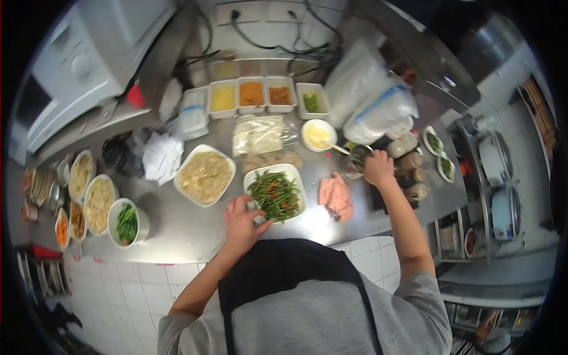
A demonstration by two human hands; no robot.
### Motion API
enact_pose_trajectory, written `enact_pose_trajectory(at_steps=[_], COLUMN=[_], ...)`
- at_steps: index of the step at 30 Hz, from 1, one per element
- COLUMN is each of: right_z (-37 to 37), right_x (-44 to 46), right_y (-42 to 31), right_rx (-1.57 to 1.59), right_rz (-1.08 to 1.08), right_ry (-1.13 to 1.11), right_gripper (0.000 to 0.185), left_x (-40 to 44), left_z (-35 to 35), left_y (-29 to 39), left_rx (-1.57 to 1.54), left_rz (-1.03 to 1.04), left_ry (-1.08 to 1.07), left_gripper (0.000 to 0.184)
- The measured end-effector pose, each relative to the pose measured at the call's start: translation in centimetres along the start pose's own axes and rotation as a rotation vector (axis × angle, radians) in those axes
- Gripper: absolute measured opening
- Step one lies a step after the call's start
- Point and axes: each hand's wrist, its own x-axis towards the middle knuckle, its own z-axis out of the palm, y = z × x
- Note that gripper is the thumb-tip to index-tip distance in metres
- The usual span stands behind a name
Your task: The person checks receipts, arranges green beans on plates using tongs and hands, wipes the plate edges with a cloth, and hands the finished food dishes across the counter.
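Grey shirt (307,319) and black apron (278,260) fill the near edge. Beyond, on the steel counter (160,207), sits a white bowl (303,195) of green beans (275,194). The left hand (239,225) touches its near left rim with bent fingers; whether they pinch it, I cannot tell. The right hand (380,168) is at a jar (360,156), fingers curled about its top, their hold unclear. 1 pink bundle (336,198) lies between bowl and right arm; 4 tubs (251,110) stand behind.

pink cloth (336,198) | crumpled paper (161,158) | white appliance (74,71), perhaps microwave
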Motion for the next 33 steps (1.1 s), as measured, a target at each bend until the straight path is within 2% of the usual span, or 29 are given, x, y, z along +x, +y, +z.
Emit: enact_pose_trajectory(at_steps=[1,6,8,11,14,18,21,24,27,31,33], right_z=[-1.3,0.6,-1.6,-4.5,-7.4,-10.1,-9.5,-8.5,-6.9,-5.9,-5.7], right_x=[0.2,1.2,0.8,0.0,-2.3,-5.9,-7.2,-8.1,-8.9,-8.0,-7.3], right_y=[-0.1,0.0,0.4,1.4,2.6,-0.2,-3.5,-7.4,-11.0,-14.4,-15.9], right_rx=[0.006,-0.016,0.003,0.15,0.238,0.558,0.708,0.641,0.578,0.556,0.572], right_rz=[-0.007,0.007,-0.003,0.132,-0.028,-0.171,-0.416,-0.7,-0.714,-0.739,-0.72], right_ry=[-0.147,-0.179,-0.199,-0.193,-0.008,0.043,0.052,0.149,0.05,0.18,0.164], right_gripper=[0.027,0.019,0.024,0.021,0.022,0.026,0.024,0.022,0.021,0.023,0.022], left_x=[0.0,1.7,2.2,2.6,2.6,2.3,1.9,1.1,-0.1,-0.7,-0.8], left_z=[0.2,1.2,1.6,1.6,1.5,0.3,-0.2,-1.0,-0.8,-0.6,-0.5], left_y=[-0.2,2.9,3.5,2.5,0.6,-0.3,-1.9,-2.0,-2.0,-1.8,-1.5], left_rx=[-0.021,-0.007,0.052,0.118,0.141,0.031,0.003,-0.002,-0.029,-0.06,-0.063], left_rz=[0.025,0.068,0.048,0.027,0.049,0.055,0.037,-0.084,-0.14,-0.154,-0.152], left_ry=[0.015,0.013,-0.029,-0.065,-0.078,0.003,0.09,0.106,0.093,0.043,0.037], left_gripper=[0.023,0.023,0.021,0.018,0.016,0.015,0.015,0.018,0.019,0.02,0.022])
